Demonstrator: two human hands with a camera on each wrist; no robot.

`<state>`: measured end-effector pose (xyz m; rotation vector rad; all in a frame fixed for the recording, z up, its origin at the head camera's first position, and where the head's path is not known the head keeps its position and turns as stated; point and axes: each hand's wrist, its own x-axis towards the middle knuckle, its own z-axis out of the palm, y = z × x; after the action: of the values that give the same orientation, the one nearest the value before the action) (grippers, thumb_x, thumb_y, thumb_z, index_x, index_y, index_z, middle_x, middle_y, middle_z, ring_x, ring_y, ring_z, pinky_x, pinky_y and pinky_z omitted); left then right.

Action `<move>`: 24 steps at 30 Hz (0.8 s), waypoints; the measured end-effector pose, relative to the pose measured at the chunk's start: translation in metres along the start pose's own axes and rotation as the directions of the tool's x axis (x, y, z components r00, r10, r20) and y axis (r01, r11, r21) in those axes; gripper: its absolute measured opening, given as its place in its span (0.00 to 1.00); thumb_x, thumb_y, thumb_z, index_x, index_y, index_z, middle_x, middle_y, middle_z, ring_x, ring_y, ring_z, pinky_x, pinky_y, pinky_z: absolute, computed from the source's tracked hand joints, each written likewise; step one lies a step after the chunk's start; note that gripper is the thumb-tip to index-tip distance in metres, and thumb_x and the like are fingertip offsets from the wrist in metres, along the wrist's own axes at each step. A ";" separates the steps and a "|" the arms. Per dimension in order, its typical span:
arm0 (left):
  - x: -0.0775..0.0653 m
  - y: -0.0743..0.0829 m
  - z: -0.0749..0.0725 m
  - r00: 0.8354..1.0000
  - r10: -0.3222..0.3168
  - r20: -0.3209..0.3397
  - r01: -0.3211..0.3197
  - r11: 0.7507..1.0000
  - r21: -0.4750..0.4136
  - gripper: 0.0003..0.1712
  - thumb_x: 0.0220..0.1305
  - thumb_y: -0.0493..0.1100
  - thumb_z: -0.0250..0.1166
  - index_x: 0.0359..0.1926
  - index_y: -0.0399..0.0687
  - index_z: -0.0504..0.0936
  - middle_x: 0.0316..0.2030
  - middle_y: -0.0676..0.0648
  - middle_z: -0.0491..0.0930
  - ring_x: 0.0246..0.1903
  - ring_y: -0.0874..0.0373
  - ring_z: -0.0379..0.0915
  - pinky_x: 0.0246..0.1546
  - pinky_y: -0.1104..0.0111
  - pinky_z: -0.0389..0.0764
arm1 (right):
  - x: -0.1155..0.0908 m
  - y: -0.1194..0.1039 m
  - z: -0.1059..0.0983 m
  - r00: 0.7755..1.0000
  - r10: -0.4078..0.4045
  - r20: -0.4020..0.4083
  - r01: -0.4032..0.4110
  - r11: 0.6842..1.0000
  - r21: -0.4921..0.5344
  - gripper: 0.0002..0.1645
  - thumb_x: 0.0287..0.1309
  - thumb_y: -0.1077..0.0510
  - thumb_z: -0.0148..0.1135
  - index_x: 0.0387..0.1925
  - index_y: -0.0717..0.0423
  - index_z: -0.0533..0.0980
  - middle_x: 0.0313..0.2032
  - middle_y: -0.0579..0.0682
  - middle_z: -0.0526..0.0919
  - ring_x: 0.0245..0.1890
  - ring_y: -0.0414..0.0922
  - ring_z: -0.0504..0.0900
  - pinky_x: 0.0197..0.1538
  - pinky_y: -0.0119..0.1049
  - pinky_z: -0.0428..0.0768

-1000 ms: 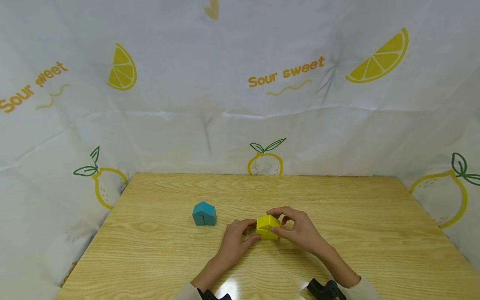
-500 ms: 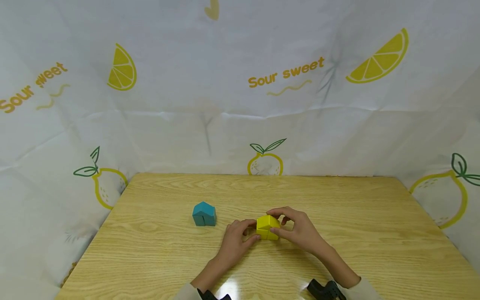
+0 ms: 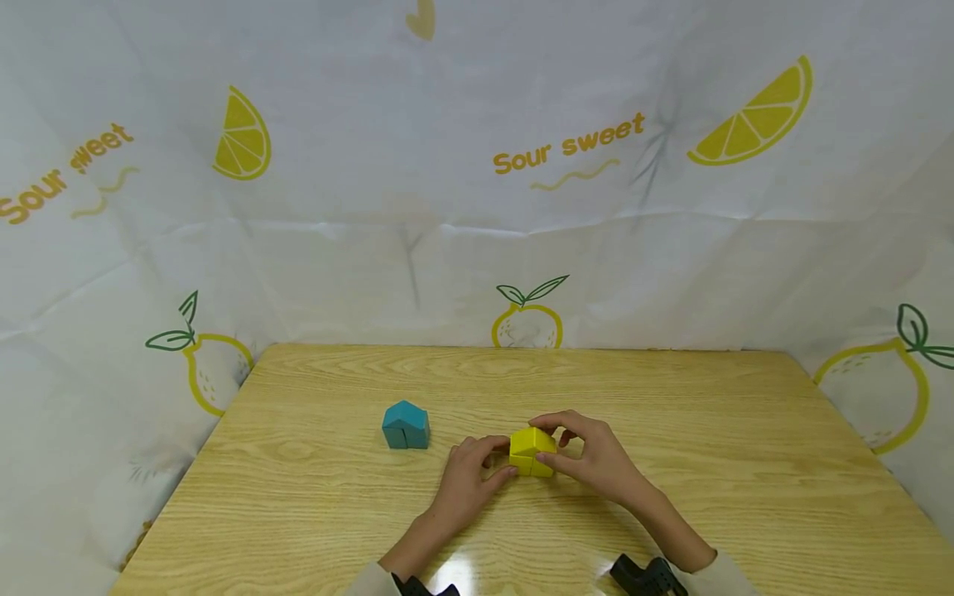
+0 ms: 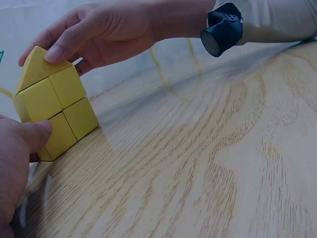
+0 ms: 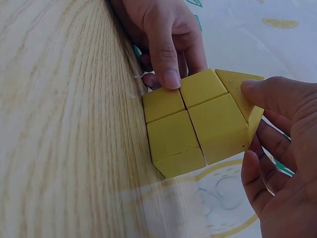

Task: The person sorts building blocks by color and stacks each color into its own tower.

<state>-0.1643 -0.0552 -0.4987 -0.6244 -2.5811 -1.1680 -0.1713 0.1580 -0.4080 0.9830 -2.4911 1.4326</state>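
Yellow cube blocks [image 5: 219, 124] stand two across and two high on the wooden table, topped by a yellow triangular block [image 4: 40, 69] like a roof. My left hand [image 3: 468, 480] holds the bottom row, its thumb across a lower cube in the left wrist view. With thumb and fingertips, my right hand [image 3: 599, 459] pinches the triangular block from front and back. Thin seams show between the cubes, which sit close together. The far side of the stack is hidden in the head view.
A teal block house [image 3: 406, 425] with a peaked top stands to the left, behind my left hand. The wooden table [image 3: 313, 513] reaches back to a white curtain [image 3: 358, 165] with lemon prints. Black wrist cameras [image 3: 647, 575] sit on both forearms.
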 end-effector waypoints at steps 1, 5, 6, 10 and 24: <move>0.000 0.000 0.000 1.000 0.001 0.000 -0.001 1.000 -0.001 0.22 0.60 0.52 0.67 0.54 0.52 0.79 0.39 0.59 0.78 0.31 0.66 0.61 0.36 0.68 0.60 | 0.000 0.000 0.000 1.000 -0.002 0.000 0.002 1.000 0.000 0.22 0.49 0.69 0.71 0.48 0.61 0.79 0.45 0.56 0.82 0.36 0.52 0.78 0.36 0.44 0.78; 0.000 0.001 0.000 1.000 0.000 0.001 0.000 1.000 -0.004 0.22 0.60 0.52 0.67 0.54 0.52 0.79 0.40 0.59 0.79 0.32 0.66 0.62 0.36 0.68 0.60 | 0.000 -0.001 0.000 1.000 -0.009 -0.003 0.009 1.000 -0.002 0.22 0.49 0.69 0.71 0.48 0.61 0.79 0.45 0.56 0.82 0.36 0.52 0.78 0.36 0.44 0.78; 0.000 0.001 0.000 1.000 -0.001 0.002 0.001 1.000 -0.004 0.22 0.60 0.52 0.67 0.54 0.52 0.79 0.40 0.59 0.79 0.31 0.66 0.61 0.36 0.68 0.60 | 0.000 -0.001 0.000 1.000 -0.012 -0.004 0.012 1.000 -0.003 0.22 0.49 0.69 0.71 0.48 0.61 0.79 0.45 0.56 0.82 0.36 0.52 0.78 0.36 0.44 0.78; 0.000 0.001 0.000 1.000 -0.003 0.003 0.004 1.000 -0.005 0.22 0.60 0.52 0.67 0.54 0.52 0.79 0.39 0.59 0.79 0.31 0.66 0.61 0.36 0.68 0.60 | 0.000 -0.002 -0.001 1.000 -0.014 -0.004 0.013 1.000 -0.007 0.22 0.48 0.69 0.71 0.48 0.61 0.79 0.44 0.56 0.82 0.36 0.52 0.79 0.36 0.44 0.78; 0.000 0.001 0.000 1.000 -0.007 0.000 0.007 1.000 0.004 0.22 0.59 0.51 0.68 0.54 0.51 0.79 0.36 0.59 0.77 0.31 0.66 0.61 0.36 0.69 0.60 | 0.001 -0.003 -0.002 1.000 -0.025 0.008 0.025 1.000 -0.008 0.22 0.49 0.70 0.71 0.48 0.64 0.78 0.44 0.57 0.83 0.37 0.52 0.80 0.36 0.44 0.79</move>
<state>-0.1639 -0.0546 -0.4975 -0.6147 -2.5874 -1.1641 -0.1706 0.1581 -0.4047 1.0163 -2.4795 1.4130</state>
